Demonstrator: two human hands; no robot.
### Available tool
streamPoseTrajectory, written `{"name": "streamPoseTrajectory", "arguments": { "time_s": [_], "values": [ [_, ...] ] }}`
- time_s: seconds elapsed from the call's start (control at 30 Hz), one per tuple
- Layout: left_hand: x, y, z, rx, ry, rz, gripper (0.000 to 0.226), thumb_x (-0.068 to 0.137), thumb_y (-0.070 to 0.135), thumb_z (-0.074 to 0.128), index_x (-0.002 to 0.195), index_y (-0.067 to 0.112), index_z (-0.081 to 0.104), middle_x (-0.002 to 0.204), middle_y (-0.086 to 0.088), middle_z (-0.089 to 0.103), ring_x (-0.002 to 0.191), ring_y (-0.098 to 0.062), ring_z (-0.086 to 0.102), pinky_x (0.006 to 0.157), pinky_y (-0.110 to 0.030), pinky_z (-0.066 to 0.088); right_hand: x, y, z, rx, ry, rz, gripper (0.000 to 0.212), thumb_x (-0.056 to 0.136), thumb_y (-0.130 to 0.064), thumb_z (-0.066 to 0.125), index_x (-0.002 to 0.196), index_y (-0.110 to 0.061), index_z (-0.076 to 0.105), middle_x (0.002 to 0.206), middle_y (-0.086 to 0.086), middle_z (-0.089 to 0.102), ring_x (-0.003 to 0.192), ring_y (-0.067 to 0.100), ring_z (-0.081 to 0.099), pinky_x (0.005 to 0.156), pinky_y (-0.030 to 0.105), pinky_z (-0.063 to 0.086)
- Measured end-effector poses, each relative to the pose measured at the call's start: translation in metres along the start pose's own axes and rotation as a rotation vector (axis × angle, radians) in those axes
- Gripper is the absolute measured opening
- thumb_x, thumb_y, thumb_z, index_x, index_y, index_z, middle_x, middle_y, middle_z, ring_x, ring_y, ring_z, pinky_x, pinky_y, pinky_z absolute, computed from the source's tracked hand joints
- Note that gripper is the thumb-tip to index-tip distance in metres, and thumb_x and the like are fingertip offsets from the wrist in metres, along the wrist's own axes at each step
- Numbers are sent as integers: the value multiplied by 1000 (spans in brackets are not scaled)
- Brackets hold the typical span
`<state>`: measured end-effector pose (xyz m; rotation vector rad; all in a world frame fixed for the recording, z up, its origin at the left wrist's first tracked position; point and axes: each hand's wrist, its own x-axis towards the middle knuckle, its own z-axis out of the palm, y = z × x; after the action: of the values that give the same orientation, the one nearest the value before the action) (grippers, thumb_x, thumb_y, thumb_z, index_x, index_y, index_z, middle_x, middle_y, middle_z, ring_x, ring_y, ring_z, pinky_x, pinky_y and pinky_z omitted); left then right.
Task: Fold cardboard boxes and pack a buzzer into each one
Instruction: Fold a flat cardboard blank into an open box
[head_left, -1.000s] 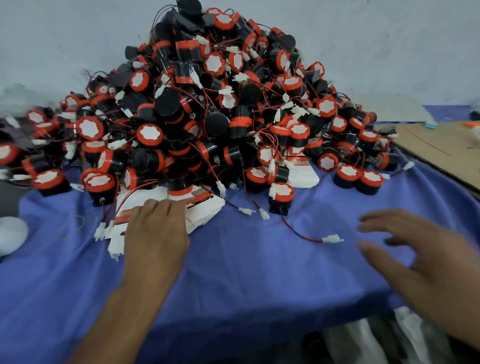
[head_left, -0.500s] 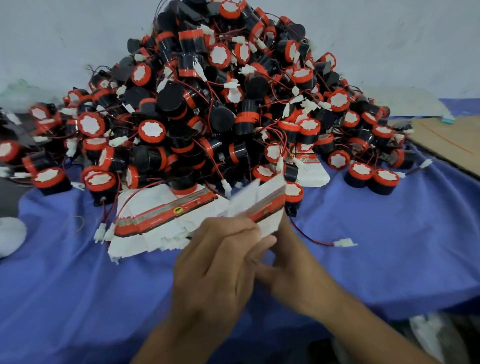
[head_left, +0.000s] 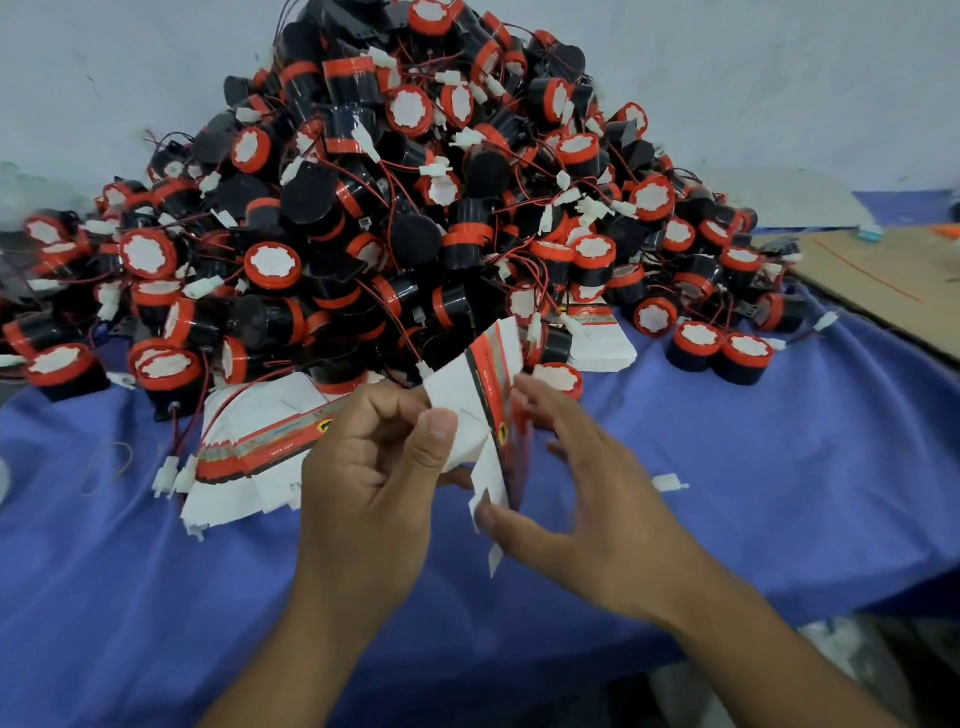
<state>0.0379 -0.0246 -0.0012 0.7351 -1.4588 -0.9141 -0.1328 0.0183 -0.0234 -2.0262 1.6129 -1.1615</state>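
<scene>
Both forearms bare, coming up from bottom edge and meeting mid-frame, raised off table. Left hand (head_left: 374, 467) back to camera, fingers curled in, thumb up and pressed flat on white panel of flat box (head_left: 457, 379). Right hand (head_left: 587, 499) more spread out, thumb tip on box's lower flap, fingers fanned behind its right edge, so pinching it. Wrists roughly level, hands nearly touching.

left hand (head_left: 374, 483) and right hand (head_left: 592, 499) now hold a flat box (head_left: 485, 387) lifted off the stack (head_left: 260, 444).
</scene>
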Motion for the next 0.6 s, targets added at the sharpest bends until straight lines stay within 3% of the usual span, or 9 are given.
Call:
{"name": "streamPoseTrajectory", "arguments": {
  "time_s": [0.1, 0.2, 0.27, 0.33, 0.4, 0.47, 0.5, 0.53, 0.6],
  "values": [
    [-2, -9, -1, -87, -124, -59, 23, 88, 28, 67, 86, 7, 56, 100, 13, 75, 72, -11, 73, 60, -14, 54, -1, 5, 6, 117, -55, -27, 77, 88, -46, 71, 151, -46, 27, 141, -36, 46, 120, 3, 60, 80, 25, 60],
    [-3, -15, -1, -54, -190, -92, 16, 88, 27, 67, 102, 22, 61, 115, 7, 72, 84, -23, 74, 62, -21, 57, -1, 13, 8, 133, -57, -62, 67, 94, -23, 66, 143, -55, 33, 125, -28, 61, 87, 12, 72, 56, 30, 59],
    [-5, -19, 1, 24, -199, -89, 30, 89, 22, 66, 115, 37, 59, 120, 14, 67, 92, -14, 71, 64, -20, 57, -1, 16, 10, 67, -27, -67, 50, 96, -19, 60, 129, -53, 44, 101, -6, 70, 66, 17, 67, 52, 35, 53],
    [-7, -23, 2, 156, -165, -77, 48, 89, 19, 64, 125, 48, 51, 120, 31, 61, 105, 8, 62, 72, -10, 52, -1, 16, 15, -100, 22, -110, 22, 94, -17, 58, 111, -32, 59, 76, -5, 65, 57, 15, 55, 50, 35, 47],
    [-8, -28, 2, 290, -116, -74, 61, 90, 15, 65, 135, 49, 41, 103, 41, 61, 89, 19, 58, 66, 1, 42, -1, 11, 18, -268, 103, -175, 16, 85, -7, 63, 90, -22, 61, 66, -8, 55, 54, 12, 42, 45, 35, 42],
    [-8, -32, 0, 373, -100, -138, 72, 90, 11, 61, 143, 50, 34, 77, 29, 64, 53, 5, 54, 45, -5, 37, 1, 5, 18, -371, 218, -228, 25, 77, -3, 66, 82, -24, 53, 62, -4, 50, 54, 12, 38, 42, 31, 36],
    [-8, -33, -2, 390, -107, -168, 77, 90, 9, 59, 147, 51, 30, 75, 24, 65, 47, -1, 52, 42, -9, 37, 2, 3, 16, -403, 279, -245, 29, 77, -3, 66, 80, -25, 47, 61, -3, 48, 54, 14, 38, 42, 30, 34],
    [-8, -33, -3, 397, -130, -185, 80, 90, 7, 58, 149, 50, 26, 83, 26, 67, 56, -2, 58, 47, -9, 40, 3, 3, 14, -431, 332, -253, 28, 78, -4, 66, 78, -24, 46, 60, -3, 47, 55, 16, 40, 42, 32, 34],
    [-10, -31, -1, 441, -199, -179, 81, 91, 6, 58, 152, 46, 22, 128, 28, 58, 110, 5, 58, 81, -8, 47, 5, 2, 10, -487, 429, -230, 18, 82, -5, 65, 73, -15, 53, 61, -5, 41, 56, 15, 38, 42, 33, 35]
  ]
}}
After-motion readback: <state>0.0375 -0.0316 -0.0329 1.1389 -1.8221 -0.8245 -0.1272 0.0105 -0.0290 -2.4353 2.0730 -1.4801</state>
